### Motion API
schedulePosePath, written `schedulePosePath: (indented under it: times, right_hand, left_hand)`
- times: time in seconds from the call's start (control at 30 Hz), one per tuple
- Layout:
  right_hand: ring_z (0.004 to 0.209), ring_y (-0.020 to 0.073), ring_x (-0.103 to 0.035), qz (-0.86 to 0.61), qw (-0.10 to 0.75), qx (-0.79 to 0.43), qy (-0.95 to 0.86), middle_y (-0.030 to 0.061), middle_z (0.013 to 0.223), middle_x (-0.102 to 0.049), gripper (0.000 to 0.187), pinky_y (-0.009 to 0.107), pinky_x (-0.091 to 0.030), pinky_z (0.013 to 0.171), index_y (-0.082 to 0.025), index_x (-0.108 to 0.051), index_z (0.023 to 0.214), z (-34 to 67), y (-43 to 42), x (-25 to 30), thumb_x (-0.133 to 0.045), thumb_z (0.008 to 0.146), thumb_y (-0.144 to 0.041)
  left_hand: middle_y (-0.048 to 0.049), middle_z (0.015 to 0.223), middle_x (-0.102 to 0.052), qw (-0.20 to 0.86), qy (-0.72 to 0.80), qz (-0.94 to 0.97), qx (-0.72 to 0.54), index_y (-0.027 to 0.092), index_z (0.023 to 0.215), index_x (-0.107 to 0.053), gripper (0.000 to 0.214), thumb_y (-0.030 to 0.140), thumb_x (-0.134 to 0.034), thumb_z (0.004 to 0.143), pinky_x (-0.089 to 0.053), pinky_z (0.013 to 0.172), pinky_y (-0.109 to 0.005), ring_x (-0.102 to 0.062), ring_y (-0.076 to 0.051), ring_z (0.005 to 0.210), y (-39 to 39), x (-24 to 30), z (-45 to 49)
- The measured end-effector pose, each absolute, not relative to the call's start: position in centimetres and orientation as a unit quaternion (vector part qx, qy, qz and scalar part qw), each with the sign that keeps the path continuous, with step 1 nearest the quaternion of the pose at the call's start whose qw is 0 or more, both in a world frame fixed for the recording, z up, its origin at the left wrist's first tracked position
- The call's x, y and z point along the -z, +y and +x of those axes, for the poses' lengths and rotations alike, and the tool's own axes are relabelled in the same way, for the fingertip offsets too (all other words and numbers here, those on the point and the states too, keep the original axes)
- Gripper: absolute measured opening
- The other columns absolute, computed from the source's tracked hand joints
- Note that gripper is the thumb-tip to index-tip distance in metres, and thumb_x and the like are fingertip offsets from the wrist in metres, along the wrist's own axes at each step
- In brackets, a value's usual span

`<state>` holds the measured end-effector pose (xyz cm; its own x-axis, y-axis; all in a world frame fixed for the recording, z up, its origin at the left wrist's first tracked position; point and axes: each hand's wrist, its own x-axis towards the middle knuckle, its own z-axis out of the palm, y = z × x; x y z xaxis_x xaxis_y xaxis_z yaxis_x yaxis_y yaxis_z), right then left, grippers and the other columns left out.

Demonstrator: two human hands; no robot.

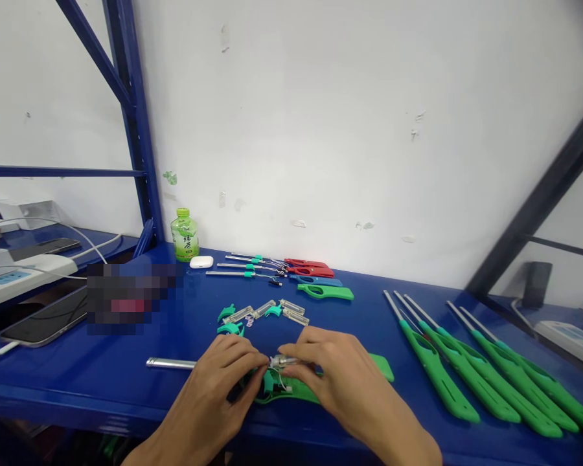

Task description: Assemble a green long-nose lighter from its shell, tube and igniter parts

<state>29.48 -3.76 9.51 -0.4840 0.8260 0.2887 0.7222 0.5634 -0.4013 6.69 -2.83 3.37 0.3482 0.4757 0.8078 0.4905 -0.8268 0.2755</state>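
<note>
Both hands meet over a green lighter handle shell lying near the front edge of the blue table. My left hand pinches the base of a long metal tube that sticks out to the left. My right hand pinches a small clear fuel-tank piece with thin wires above the shell. The fingertips of both hands touch at the middle. Part of the shell is hidden under my fingers.
Loose clear tanks and teal triggers lie just behind the hands. Farther back are tube assemblies with red, blue and green shells, a white earbud case and a green tea bottle. Several finished green lighters lie right. A phone rests left.
</note>
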Motion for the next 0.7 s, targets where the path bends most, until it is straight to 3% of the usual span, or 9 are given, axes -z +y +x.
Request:
schedulePosePath:
  times: [0.23, 0.43, 0.53, 0.7]
  right_hand:
    - [0.087, 0.0211, -0.079, -0.457, 0.226, -0.124, -0.851, -0.0025, 0.097, -0.084, 0.013, 0.03, -0.045, 0.074, -0.033, -0.089, 0.114, 29.4, -3.9, -9.7, -0.08, 0.107, -0.027]
    - [0.104, 0.0277, -0.081, -0.519, 0.215, -0.106, -0.82, -0.0026, 0.106, -0.088, 0.018, 0.032, -0.046, 0.083, -0.037, -0.083, 0.125, 30.0, -3.9, -9.8, -0.078, 0.108, -0.041]
    - [0.094, 0.0262, -0.081, -0.542, 0.193, -0.112, -0.81, -0.0028, 0.097, -0.086, 0.015, 0.032, -0.043, 0.077, -0.034, -0.081, 0.117, 30.3, -3.7, -9.8, -0.074, 0.111, -0.045]
    - [0.105, 0.0242, -0.078, -0.53, 0.206, -0.139, -0.81, -0.0013, 0.107, -0.085, 0.015, 0.031, -0.043, 0.086, -0.028, -0.082, 0.106, 30.6, -3.4, -9.8, -0.075, 0.111, -0.04]
  left_hand:
    - [0.0037, 0.093, -0.077, 0.018, -0.291, -0.822, 0.489, 0.027, 0.112, -0.072, 0.021, 0.01, -0.06, 0.109, -0.057, 0.08, -0.027, -0.072, -0.015, 0.085, -2.7, -3.0, 6.6]
    - [0.0035, 0.108, -0.081, 0.029, -0.325, -0.818, 0.473, 0.03, 0.126, -0.072, 0.031, 0.01, -0.058, 0.107, -0.058, 0.09, -0.028, -0.076, -0.015, 0.097, -2.9, -2.6, 6.3]
    - [0.001, 0.114, -0.081, 0.032, -0.35, -0.816, 0.46, 0.029, 0.128, -0.072, 0.035, 0.01, -0.055, 0.104, -0.059, 0.092, -0.033, -0.078, -0.018, 0.101, -3.1, -2.4, 6.3]
    - [0.0011, 0.107, -0.079, 0.024, -0.361, -0.826, 0.432, 0.029, 0.123, -0.073, 0.024, 0.018, -0.061, 0.105, -0.06, 0.091, -0.038, -0.077, -0.02, 0.096, -3.2, -2.2, 6.3]
